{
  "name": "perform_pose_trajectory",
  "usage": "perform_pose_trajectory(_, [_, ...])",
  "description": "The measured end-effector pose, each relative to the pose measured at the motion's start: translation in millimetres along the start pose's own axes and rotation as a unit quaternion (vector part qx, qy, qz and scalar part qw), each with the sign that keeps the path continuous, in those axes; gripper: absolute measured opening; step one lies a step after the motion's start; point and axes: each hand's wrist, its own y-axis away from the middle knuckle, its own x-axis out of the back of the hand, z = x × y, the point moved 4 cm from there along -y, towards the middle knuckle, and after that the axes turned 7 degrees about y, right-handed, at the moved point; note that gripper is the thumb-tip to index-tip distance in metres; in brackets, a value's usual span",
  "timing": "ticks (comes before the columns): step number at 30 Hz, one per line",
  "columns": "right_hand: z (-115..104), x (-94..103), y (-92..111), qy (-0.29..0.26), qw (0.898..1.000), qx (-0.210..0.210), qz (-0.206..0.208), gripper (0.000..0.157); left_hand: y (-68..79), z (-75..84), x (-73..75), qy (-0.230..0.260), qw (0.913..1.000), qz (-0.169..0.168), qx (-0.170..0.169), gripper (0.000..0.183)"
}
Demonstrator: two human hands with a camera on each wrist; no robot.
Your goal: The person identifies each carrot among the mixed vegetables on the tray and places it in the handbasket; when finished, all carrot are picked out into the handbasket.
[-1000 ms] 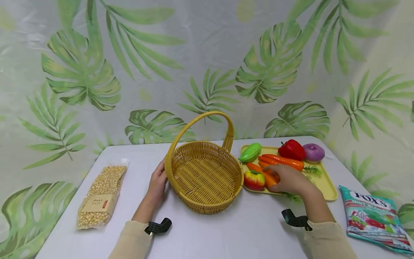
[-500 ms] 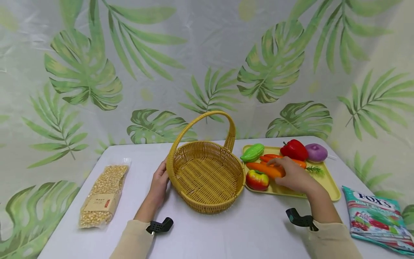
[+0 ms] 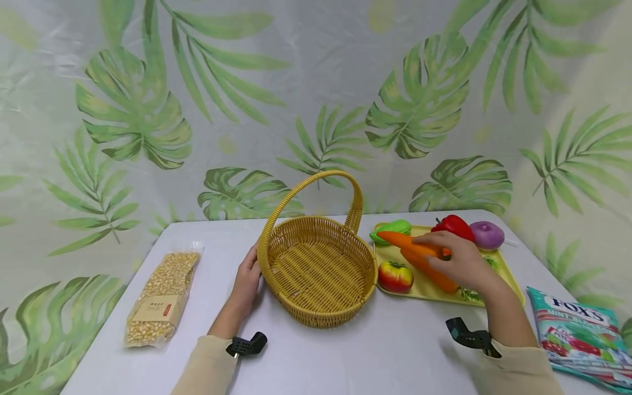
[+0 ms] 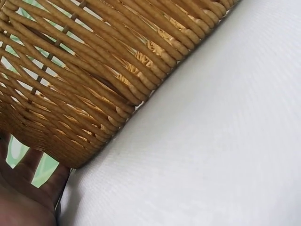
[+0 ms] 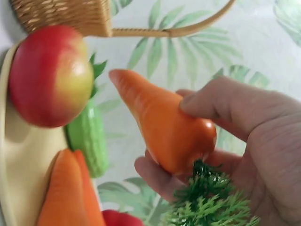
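Note:
My right hand (image 3: 459, 263) pinches an orange carrot (image 5: 160, 113) near its thick end, thumb on one side and fingers on the other. Green leafy tops (image 5: 202, 197) hang from it. The carrot is raised above the yellow tray (image 3: 387, 253), its tip toward the basket. Other carrots (image 3: 436, 271) lie on the tray beneath. At the tray's near left corner sits a red-and-yellow tomato-like fruit (image 3: 395, 277). My left hand (image 3: 247, 280) touches the left side of a woven basket (image 3: 321, 269) with spread fingers (image 4: 54, 181); some fingertips are hidden behind it. Inside, the basket holds nothing.
A green bitter melon (image 3: 397, 226), a red bell pepper (image 3: 454, 225) and a purple onion-like vegetable (image 3: 487, 235) are at the tray's back. A bag of corn kernels (image 3: 163, 296) lies left. A teal FOX'S candy bag (image 3: 577, 334) lies right. The basket's tall handle (image 3: 316, 178) arches up.
My right hand has lifted the carrot off the tray, and its tip has swung up over the bitter melon. The left hand has stayed against the basket.

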Motion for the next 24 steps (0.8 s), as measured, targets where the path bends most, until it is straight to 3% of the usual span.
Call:
perform_pose_trajectory(8, [-23.9,0.4,-1.5,-0.024,0.997,0.072,-0.002,0.032,0.1,0.0,1.1,-0.008,0.9999,0.009,0.002,0.046])
perform_pose_trajectory(14, [-48.1,-11.1,-7.0,-0.052,0.991,0.119,-0.023,0.029,-2.8,-0.4,-0.2,-0.009,0.9999,0.009,-0.006,0.045])
perform_pose_trajectory(18, [-63.7,-27.1,-15.5,-0.078,0.987,0.135,-0.050,0.029,-2.1,-0.5,0.0,-0.011,0.9999,0.012,-0.004,0.044])
perform_pose_trajectory(24, [-81.3,-48.5,-30.8,-0.110,0.983,0.127,-0.076,0.032,0.7,-0.8,0.7,-0.015,0.9997,0.020,-0.002,0.043])
